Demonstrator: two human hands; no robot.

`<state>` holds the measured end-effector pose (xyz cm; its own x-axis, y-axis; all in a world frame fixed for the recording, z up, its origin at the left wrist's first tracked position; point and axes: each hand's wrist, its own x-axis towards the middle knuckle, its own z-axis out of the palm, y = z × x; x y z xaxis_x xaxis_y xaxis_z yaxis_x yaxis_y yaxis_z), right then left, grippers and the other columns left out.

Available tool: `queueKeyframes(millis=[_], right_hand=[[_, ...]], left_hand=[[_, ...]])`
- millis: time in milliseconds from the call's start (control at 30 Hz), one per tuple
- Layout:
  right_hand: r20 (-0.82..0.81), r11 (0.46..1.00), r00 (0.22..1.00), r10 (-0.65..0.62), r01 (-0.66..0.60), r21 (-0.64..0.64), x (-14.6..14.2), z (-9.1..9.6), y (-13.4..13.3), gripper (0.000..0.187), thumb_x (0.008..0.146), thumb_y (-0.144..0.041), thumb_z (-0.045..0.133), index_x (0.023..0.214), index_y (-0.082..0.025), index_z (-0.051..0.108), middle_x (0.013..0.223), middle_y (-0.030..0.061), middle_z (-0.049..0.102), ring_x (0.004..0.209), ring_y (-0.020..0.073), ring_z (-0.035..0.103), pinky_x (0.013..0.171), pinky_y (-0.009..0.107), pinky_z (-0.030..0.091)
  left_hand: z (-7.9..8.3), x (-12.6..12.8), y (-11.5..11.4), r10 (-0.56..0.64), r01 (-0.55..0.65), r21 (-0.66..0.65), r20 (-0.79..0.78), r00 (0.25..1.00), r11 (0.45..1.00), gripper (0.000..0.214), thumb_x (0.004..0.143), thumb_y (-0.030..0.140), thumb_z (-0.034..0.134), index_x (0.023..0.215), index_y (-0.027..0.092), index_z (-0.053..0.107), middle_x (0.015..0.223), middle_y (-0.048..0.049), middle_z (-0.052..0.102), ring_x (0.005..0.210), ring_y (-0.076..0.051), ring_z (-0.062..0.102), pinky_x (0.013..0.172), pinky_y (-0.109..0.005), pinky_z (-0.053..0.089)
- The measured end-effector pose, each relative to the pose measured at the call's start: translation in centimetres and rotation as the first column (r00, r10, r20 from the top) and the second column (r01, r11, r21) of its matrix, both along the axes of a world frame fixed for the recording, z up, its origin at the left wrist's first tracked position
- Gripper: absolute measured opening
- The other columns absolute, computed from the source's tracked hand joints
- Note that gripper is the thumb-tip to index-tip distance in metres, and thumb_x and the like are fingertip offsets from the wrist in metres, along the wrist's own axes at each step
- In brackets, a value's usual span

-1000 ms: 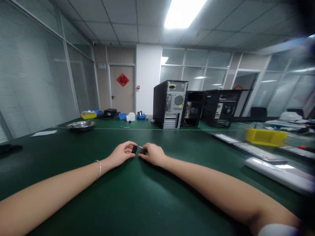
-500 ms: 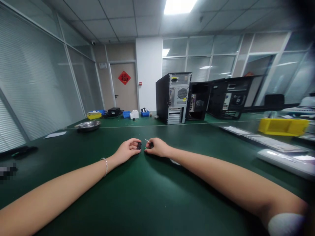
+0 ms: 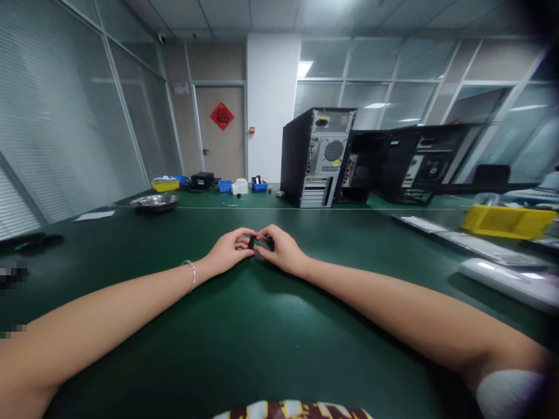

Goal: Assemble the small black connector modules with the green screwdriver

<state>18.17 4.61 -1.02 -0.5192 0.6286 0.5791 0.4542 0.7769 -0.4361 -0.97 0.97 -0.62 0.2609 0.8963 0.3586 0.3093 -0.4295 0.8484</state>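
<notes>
My left hand [image 3: 231, 249] pinches a small black part [image 3: 252, 242] between thumb and fingers, just above the green tabletop [image 3: 244, 349]. Against its right side shows a tiny green piece [image 3: 255, 242], at the fingertips of my right hand [image 3: 282, 250]. A thin tool with a metal shaft and a dark handle [image 3: 270, 243] is tucked in the right hand, its shaft pointing up and left. The fingertips of both hands almost meet, and how the green and black pieces sit together is too small to make out.
Computer towers [image 3: 321, 157] stand at the back right. A metal dish [image 3: 156, 202], a yellow tray [image 3: 166, 185] and small blue boxes [image 3: 259, 185] lie at the back left. On the right are a yellow bin [image 3: 509, 222] and a pale flat device [image 3: 502, 279].
My hands have come together, and the green piece in the right hand now meets the black part in the left. The camera view has tipped downward.
</notes>
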Motion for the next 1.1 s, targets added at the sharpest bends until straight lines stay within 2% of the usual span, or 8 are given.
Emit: queueKeyframes(millis=[133, 333, 533, 767, 900, 1000, 1100], right_hand=[[-0.017, 1.000, 1.000, -0.019, 0.019, 0.014, 0.1, -0.1, -0.1, 0.017, 0.081, -0.026, 0.067, 0.095, -0.020, 0.059, 0.095, 0.0032, 0.063, 0.084, 0.0179, 0.058, 0.074, 0.029, 0.045], [-0.022, 0.998, 0.999, 0.035, -0.034, 0.045, 0.2, 0.1, -0.5, 0.016, 0.083, -0.025, 0.064, 0.096, -0.021, 0.057, 0.097, 0.0035, 0.061, 0.087, 0.0181, 0.058, 0.077, 0.029, 0.045], [-0.024, 0.995, 0.999, 0.043, -0.040, 0.087, 0.2, 0.0, -0.7, 0.014, 0.086, -0.025, 0.061, 0.098, -0.020, 0.056, 0.099, 0.0039, 0.059, 0.086, 0.0175, 0.057, 0.074, 0.028, 0.045], [0.017, 0.993, 0.998, 0.063, -0.064, 0.097, 0.3, 0.2, -1.0, 0.014, 0.087, -0.025, 0.063, 0.098, -0.021, 0.055, 0.102, 0.0044, 0.059, 0.090, 0.0178, 0.058, 0.076, 0.028, 0.047], [-0.016, 0.988, 0.995, 0.099, -0.097, 0.124, 0.4, 0.2, -0.7, 0.018, 0.088, -0.026, 0.063, 0.103, -0.021, 0.056, 0.102, 0.0047, 0.059, 0.091, 0.0184, 0.059, 0.078, 0.029, 0.047], [-0.076, 0.986, 0.990, 0.116, -0.105, 0.131, 0.5, -0.1, -0.3, 0.023, 0.088, -0.027, 0.063, 0.108, -0.021, 0.055, 0.100, 0.0047, 0.060, 0.092, 0.0195, 0.059, 0.079, 0.031, 0.048], [-0.126, 0.987, 0.985, 0.119, -0.103, 0.126, 0.6, -0.3, 0.1, 0.023, 0.088, -0.026, 0.063, 0.108, -0.022, 0.055, 0.100, 0.0049, 0.061, 0.093, 0.0198, 0.059, 0.081, 0.032, 0.048]], left_hand=[[0.0, 0.0, -0.1, 0.008, -0.008, -0.003, -0.006, 1.000, 1.000, 0.037, 0.073, 0.016, 0.071, 0.109, 0.017, 0.064, 0.082, -0.0016, 0.067, 0.077, -0.017, 0.067, 0.080, -0.034, 0.055], [0.1, 0.0, -0.1, -0.008, 0.009, -0.038, 0.032, 0.999, 0.999, 0.038, 0.071, 0.016, 0.074, 0.107, 0.016, 0.062, 0.082, -0.0019, 0.069, 0.077, -0.018, 0.069, 0.079, -0.035, 0.056], [0.4, 0.2, -0.2, -0.061, 0.072, -0.086, 0.132, 0.989, 0.994, 0.035, 0.079, 0.029, 0.071, 0.110, 0.015, 0.062, 0.089, -0.0049, 0.071, 0.083, -0.019, 0.070, 0.085, -0.037, 0.056], [0.2, 0.2, 0.0, -0.039, 0.041, -0.018, 0.077, 0.996, 0.999, 0.028, 0.078, 0.027, 0.071, 0.103, 0.016, 0.062, 0.087, -0.0034, 0.069, 0.082, -0.019, 0.070, 0.082, -0.035, 0.056], [0.2, 0.2, 0.0, -0.022, 0.022, 0.006, 0.065, 0.998, 1.000, 0.031, 0.080, 0.027, 0.070, 0.108, 0.015, 0.062, 0.092, -0.0063, 0.071, 0.086, -0.021, 0.071, 0.083, -0.035, 0.056], [0.1, 0.2, 0.2, -0.004, 0.007, -0.025, 0.113, 0.994, 1.000, 0.042, 0.081, 0.026, 0.069, 0.119, 0.013, 0.059, 0.100, -0.0102, 0.073, 0.094, -0.024, 0.072, 0.089, -0.040, 0.055], [-0.2, 0.1, 0.5, 0.000, 0.006, -0.036, 0.149, 0.989, 0.999, 0.042, 0.081, 0.026, 0.069, 0.119, 0.010, 0.061, 0.110, -0.0147, 0.073, 0.101, -0.026, 0.070, 0.096, -0.044, 0.054]])
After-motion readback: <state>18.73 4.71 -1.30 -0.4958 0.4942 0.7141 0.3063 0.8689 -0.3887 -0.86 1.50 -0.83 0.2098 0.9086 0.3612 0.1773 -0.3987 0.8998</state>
